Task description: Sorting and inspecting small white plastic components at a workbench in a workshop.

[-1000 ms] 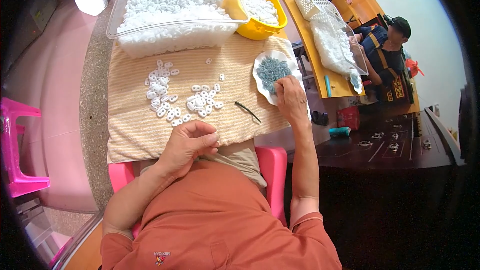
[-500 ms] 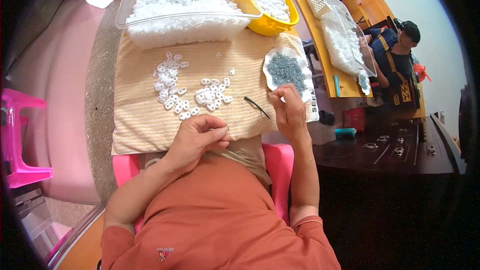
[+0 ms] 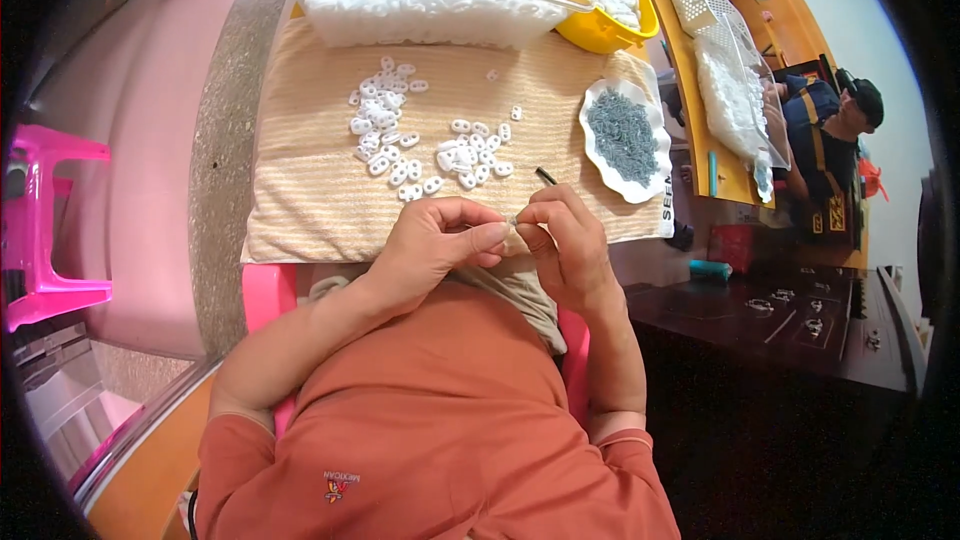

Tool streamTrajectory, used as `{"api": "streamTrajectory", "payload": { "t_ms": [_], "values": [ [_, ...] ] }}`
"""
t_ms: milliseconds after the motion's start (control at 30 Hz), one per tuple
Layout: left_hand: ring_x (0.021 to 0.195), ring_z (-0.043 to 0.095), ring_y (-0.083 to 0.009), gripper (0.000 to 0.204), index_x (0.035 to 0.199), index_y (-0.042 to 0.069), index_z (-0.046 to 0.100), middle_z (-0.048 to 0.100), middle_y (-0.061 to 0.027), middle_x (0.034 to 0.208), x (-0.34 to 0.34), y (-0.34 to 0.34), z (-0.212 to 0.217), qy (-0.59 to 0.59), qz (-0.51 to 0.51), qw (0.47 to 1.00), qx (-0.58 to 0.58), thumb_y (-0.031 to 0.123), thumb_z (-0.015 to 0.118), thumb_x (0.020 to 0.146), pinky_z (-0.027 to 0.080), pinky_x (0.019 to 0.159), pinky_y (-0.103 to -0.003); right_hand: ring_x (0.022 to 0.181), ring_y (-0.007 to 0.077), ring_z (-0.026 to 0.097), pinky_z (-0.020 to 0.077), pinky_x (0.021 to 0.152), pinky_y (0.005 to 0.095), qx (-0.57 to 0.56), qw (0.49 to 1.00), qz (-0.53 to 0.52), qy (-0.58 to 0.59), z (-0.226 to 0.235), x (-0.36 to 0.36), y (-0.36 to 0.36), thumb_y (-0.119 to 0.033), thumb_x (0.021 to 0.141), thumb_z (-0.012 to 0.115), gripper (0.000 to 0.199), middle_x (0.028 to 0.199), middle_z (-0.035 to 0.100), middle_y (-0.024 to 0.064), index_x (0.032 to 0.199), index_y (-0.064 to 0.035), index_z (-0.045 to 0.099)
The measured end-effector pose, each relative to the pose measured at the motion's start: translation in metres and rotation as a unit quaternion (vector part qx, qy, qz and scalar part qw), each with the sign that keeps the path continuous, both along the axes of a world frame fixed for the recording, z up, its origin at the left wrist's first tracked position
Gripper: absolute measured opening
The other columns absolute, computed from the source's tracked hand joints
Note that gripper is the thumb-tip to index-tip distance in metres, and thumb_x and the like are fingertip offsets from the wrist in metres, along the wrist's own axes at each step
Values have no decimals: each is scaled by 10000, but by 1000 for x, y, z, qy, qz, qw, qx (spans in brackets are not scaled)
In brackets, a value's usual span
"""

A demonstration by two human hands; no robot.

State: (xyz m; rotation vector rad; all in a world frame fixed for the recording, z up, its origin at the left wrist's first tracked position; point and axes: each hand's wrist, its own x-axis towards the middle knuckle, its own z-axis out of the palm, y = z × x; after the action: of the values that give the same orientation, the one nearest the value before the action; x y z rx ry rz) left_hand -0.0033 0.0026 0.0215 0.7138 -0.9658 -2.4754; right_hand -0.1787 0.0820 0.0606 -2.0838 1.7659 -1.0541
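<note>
Together, left hand [image 3: 440, 240], right hand [image 3: 570, 248], pinching tiny piece [image 3: 513, 223], white pieces [image 3: 462, 154] beyond.

The far bin [image 3: 430, 18] and basin [image 3: 603, 33] are cut off. The right hand [image 3: 572, 255] partly covers a dark stick [image 3: 545, 176]. The pinched piece [image 3: 512, 222] is too small to tell.

From where I stand, the clearest lettering is on the wearer's rust-orange polo shirt [image 3: 430, 410]: one short word in small capitals [image 3: 344, 477] on the left chest, upside down in this view, beside a little multicoloured emblem [image 3: 337, 492]. More capitals, large and dark [image 3: 668, 205], run sideways along the right edge of the striped cloth [image 3: 300, 210] on the bench, next to the scalloped white dish [image 3: 654, 183]. Yellow patches [image 3: 836, 214] on the co-worker's clothing bear dark marks too small to make out.
</note>
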Motion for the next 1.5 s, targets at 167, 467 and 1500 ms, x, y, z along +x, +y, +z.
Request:
{"api": "streamTrajectory", "payload": {
  "t_ms": [167, 467, 1500],
  "values": [
    [781, 653, -117, 207, 1010, -4, 655, 676, -63, 897, 1, 1, -1, 7, -12, 1000, -24, 174, 666, 906, 558, 722, -249, 760, 303, 584, 483, 655, 384, -6, 999, 15, 38, 0, 5, 1, 17, 741, 671, 161, 843, 563, 109, 857, -45, 577],
    [764, 653, -112, 199, 1000, 7, 650, 675, -55, 885, 3, -1, -6, 10, -9, 999, -30, 190, 647, 921, 557, 709, -244, 737, 303, 595, 482, 619, 374, -10, 999, 15, 44, -5, 7, 1, -7, 781, 672, 131, 835, 578, 127, 878, -26, 586],
    [816, 641, -92, 169, 1028, -18, 634, 659, -44, 926, 2, 0, -9, 29, 57, 997, -41, 120, 625, 931, 563, 730, -224, 711, 247, 599, 483, 601, 314, 0, 994, -56, -93, -26, 23, -5, -11, 885, 616, 66, 823, 587, 143, 934, 8, 576]
  ]
}}
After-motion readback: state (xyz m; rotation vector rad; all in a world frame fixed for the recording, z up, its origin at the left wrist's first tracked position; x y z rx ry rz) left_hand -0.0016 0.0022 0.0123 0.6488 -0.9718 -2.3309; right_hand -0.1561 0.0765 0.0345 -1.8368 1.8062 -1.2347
